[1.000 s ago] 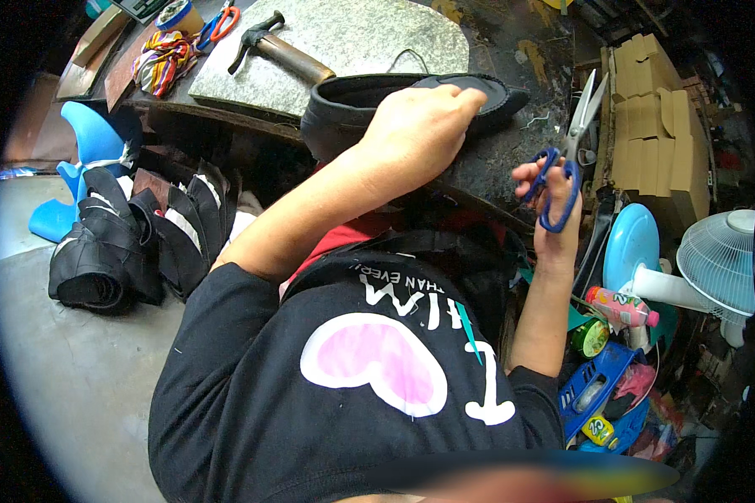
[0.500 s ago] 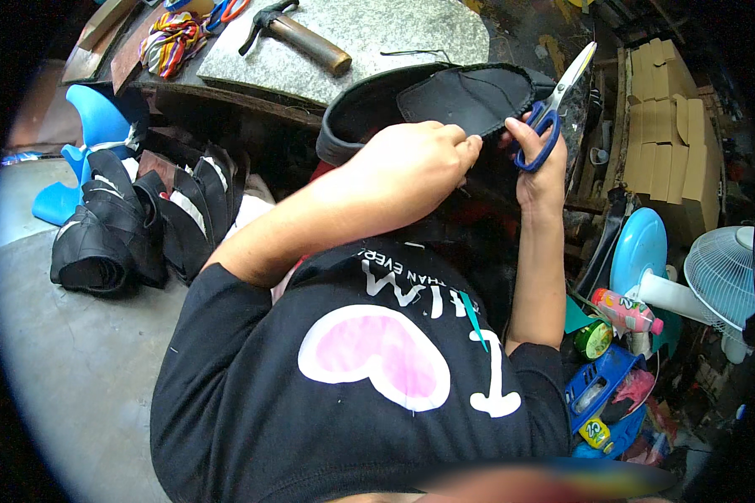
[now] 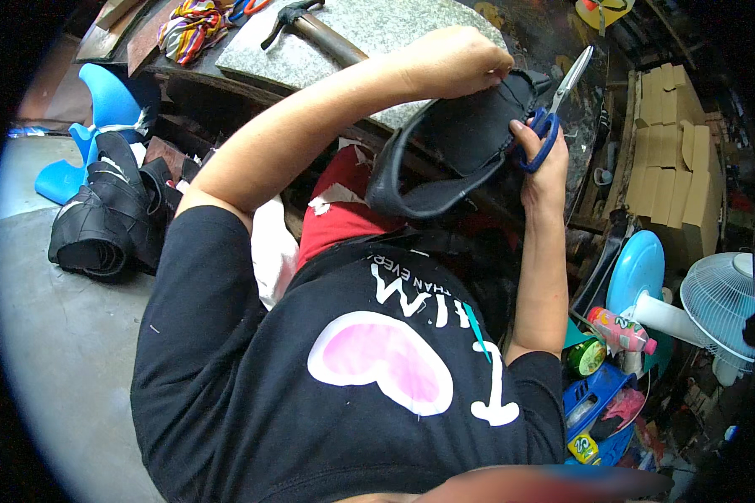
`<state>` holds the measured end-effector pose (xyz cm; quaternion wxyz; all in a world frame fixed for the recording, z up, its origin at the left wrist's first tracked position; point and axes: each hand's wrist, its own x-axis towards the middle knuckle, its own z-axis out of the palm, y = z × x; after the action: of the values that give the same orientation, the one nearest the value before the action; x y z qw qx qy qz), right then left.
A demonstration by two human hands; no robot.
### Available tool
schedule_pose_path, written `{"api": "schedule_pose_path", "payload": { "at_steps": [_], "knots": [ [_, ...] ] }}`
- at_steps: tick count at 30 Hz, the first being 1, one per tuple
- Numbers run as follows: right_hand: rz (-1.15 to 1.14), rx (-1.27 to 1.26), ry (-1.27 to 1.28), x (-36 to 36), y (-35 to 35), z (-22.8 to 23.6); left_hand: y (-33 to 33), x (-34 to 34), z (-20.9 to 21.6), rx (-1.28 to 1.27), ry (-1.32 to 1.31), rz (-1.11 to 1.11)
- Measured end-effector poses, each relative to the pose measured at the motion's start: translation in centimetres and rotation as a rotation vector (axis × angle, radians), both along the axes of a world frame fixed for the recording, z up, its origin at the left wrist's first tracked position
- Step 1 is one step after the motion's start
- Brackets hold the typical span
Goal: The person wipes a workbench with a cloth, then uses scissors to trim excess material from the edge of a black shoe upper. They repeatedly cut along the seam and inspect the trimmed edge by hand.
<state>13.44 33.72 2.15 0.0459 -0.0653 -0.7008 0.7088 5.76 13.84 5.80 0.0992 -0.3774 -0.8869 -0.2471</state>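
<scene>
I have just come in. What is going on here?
The right hand holds scissors, blades pointing away, beside a black shoe. The left hand is closed near the shoe's far edge; whether it grips anything, I cannot tell. Behind, a hammer lies on a grey slab.

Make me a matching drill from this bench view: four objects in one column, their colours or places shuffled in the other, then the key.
Column one
1. Hammer
2. Scissors
3. Shoe
4. Fan

Column two
A. Gripped by blue handles in the right hand
B. White, near the picture's right edge
C. Resting on the pale speckled slab
D. Black, with the left hand at its upper edge

Right pairs: 1-C, 2-A, 3-D, 4-B
</scene>
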Motion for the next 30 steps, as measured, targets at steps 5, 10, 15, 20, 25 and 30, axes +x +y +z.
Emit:
{"api": "schedule_pose_path", "payload": {
  "at_steps": [5, 10, 15, 20, 25, 30],
  "knots": [
    [0.006, -0.009, 0.067, -0.6, 0.6, 0.7, 0.4, -1.1, -2.6, 0.449, -0.064, 0.173],
    [0.019, 0.004, 0.087, -1.5, 0.8, 1.8, -0.3, -0.2, -3.0, 0.687, -0.293, 0.284],
    [0.085, -0.066, 0.112, -0.8, 0.7, 1.8, -2.3, 1.3, -1.2, 0.562, -0.510, 0.232],
    [0.087, 0.001, 0.076, -0.3, 0.9, 2.1, -3.8, 3.9, -0.1, 0.429, -0.367, 0.225],
    [0.145, 0.255, 0.012, 0.0, 0.1, 2.0, -3.9, 4.4, -0.3, 0.486, -0.437, 0.236],
    [0.114, 0.155, 0.020, -0.5, 0.4, 1.0, -4.2, 4.1, -0.8, 0.523, -0.441, 0.207]
  ]
}}
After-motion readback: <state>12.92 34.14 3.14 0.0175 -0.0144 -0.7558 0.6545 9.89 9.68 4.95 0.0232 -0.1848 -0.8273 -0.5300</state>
